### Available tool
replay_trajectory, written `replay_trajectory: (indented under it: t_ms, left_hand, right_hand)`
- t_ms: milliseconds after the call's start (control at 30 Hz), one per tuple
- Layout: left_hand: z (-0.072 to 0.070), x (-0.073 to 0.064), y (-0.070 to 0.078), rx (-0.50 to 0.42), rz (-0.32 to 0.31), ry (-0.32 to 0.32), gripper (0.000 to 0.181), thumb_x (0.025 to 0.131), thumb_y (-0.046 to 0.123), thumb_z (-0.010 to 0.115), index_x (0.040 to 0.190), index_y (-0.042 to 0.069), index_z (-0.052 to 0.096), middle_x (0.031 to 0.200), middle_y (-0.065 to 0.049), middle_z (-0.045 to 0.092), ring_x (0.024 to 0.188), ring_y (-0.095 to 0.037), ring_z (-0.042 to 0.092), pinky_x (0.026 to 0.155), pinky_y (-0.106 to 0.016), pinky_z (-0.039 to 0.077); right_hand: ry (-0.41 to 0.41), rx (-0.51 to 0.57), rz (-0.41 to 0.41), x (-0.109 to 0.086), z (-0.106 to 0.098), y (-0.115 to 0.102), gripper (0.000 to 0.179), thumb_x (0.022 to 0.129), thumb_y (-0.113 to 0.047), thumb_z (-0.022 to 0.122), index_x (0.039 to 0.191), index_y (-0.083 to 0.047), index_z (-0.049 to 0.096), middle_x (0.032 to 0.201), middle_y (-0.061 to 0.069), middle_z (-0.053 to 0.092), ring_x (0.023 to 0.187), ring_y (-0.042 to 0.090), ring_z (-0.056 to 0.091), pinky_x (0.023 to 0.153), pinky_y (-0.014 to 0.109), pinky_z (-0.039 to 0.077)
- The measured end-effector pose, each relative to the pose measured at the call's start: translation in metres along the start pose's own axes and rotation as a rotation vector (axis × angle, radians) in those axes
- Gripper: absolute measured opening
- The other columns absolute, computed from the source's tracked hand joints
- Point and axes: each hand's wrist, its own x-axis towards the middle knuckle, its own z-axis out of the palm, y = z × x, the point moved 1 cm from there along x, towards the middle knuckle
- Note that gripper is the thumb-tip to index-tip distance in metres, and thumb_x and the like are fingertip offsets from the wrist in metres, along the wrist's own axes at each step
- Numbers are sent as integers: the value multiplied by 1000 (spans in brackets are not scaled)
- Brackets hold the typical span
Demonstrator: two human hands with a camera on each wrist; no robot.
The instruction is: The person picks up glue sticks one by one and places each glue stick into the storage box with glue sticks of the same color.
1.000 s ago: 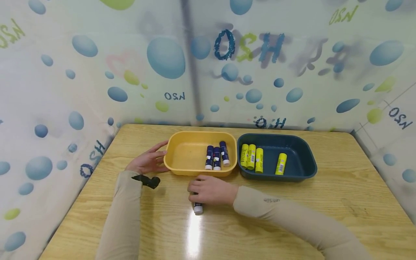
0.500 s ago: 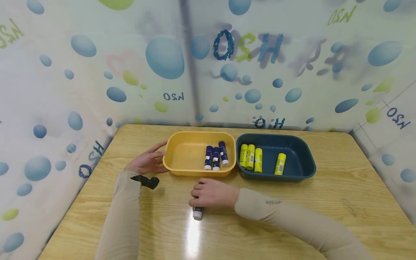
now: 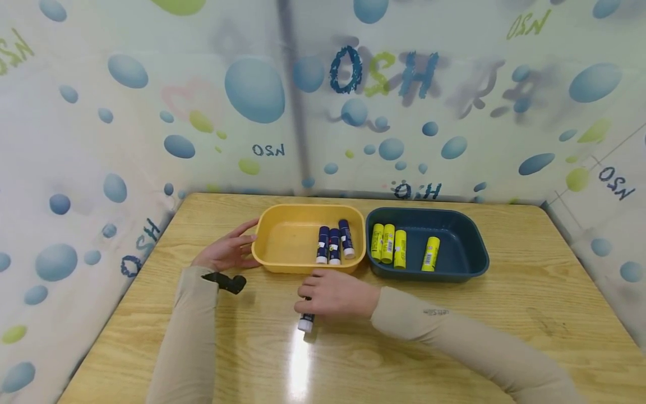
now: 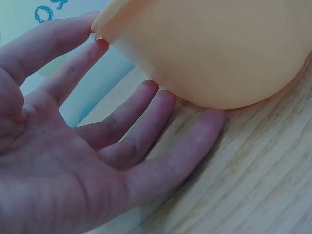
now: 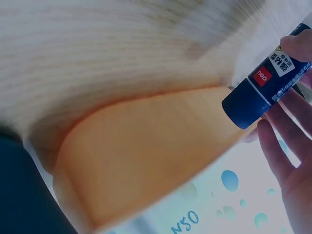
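Observation:
My right hand holds a dark blue glue stick just in front of the yellow tray. White-ended and slightly tilted, the stick sits above its shadow on the table. In the right wrist view the thumb and fingers grip the glue stick by its labelled body, its blue end free. My left hand touches the tray's left side. Seen from the left wrist, the fingers of that hand are spread and nearly straight, tips against the wall and rim. Three similar blue glue sticks lie inside the yellow tray, at its right.
A dark blue tray stands against the yellow tray's right side. Several yellow tubes lie in it, one apart from the others. Both trays are on a wooden table, with a patterned curtain behind it.
My right hand has raised the glue stick off the table, and the stick has tilted. The lone yellow tube has shifted slightly left in its tray. My left hand stays at the yellow tray.

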Motion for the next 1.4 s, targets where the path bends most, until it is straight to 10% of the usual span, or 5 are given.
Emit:
replay_trajectory:
  t_ms: [1400]
  left_hand:
    - [1,-2,0,-51,-14,-25,55,104,15,45,153,31,25,152,-7,25,123,-26,43,102,-53,37]
  right_hand:
    - [-60,-35,130,-9,-40,52,23,96,-25,62,118,-19,59,114,1,62,107,20,54,95,33,44]
